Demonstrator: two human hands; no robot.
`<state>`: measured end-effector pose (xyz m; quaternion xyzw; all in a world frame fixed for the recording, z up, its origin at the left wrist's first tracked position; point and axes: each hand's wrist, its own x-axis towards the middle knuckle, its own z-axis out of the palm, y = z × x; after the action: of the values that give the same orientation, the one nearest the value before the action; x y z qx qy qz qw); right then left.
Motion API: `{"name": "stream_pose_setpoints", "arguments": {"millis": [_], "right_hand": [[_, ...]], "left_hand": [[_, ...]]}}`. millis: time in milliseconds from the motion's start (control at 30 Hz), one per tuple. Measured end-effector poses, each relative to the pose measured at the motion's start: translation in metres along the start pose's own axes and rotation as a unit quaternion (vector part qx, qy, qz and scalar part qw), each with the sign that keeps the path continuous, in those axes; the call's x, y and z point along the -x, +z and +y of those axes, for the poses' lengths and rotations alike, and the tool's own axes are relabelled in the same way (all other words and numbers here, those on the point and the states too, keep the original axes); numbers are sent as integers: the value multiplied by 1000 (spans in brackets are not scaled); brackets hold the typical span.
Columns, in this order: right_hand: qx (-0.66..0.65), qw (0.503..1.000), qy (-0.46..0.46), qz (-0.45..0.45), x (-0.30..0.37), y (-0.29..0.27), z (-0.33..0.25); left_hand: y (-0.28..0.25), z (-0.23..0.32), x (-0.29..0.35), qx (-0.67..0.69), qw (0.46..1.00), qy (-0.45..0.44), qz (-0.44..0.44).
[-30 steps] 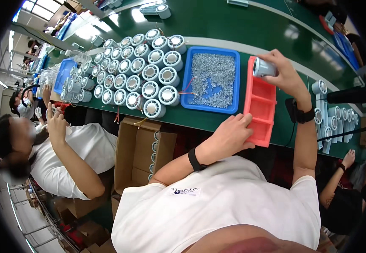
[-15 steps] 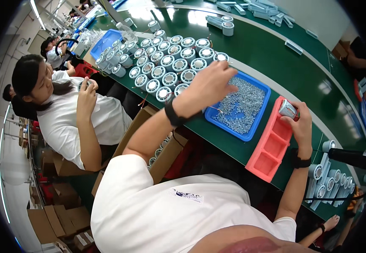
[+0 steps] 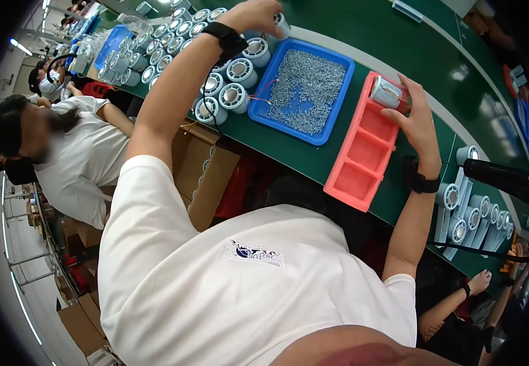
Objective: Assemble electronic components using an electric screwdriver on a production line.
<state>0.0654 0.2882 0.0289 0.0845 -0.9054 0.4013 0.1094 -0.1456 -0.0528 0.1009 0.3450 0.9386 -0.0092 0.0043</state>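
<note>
My left hand (image 3: 255,17) reaches to the far side of the bench, its fingers closed round a pale blue cylindrical housing (image 3: 282,25). Beneath that arm stand several similar round housings (image 3: 241,72) with slotted rims, metal centres and thin wires. My right hand (image 3: 419,116) curls at the far end of a red compartment tray (image 3: 362,152). Thumb and fingers there grip a pale blue cylindrical part with wires (image 3: 387,93), lying in the end compartment. Between my hands sits a blue tray (image 3: 321,139) of small metal screws (image 3: 310,82).
A black tool-like handle (image 3: 499,178) with a cable juts in at right, above more housings on long pale bars (image 3: 460,210). Below the bench edge is an open cardboard box (image 3: 212,189). A co-worker in white (image 3: 81,158) sits at left; another person's hand (image 3: 479,282) shows lower right.
My left hand has moved from over the near housings and screw tray edge to farther back, and now holds a housing. My right hand stays at the red tray's end; the view has shifted.
</note>
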Motion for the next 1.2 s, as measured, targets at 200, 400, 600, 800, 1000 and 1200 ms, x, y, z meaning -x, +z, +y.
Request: {"name": "stream_pose_setpoints", "arguments": {"millis": [200,400,600,800,1000,1200], "right_hand": [[-8,997,-18,76,12,-24,-39],[39,967,-193,162,26,-17,-122],[11,992,-125,16,48,1,-110],[16,998,32,46,63,-7,-63],[87,996,7,31,59,10,-48],[72,997,17,12,56,8,-37]], "left_hand": [[-48,33,34,275,939,-75,191],[-26,132,98,582,807,-100,13],[3,167,121,704,694,-99,-118],[16,62,114,57,970,-59,231],[51,31,86,-16,996,-65,64],[18,40,82,91,986,-101,95]]}}
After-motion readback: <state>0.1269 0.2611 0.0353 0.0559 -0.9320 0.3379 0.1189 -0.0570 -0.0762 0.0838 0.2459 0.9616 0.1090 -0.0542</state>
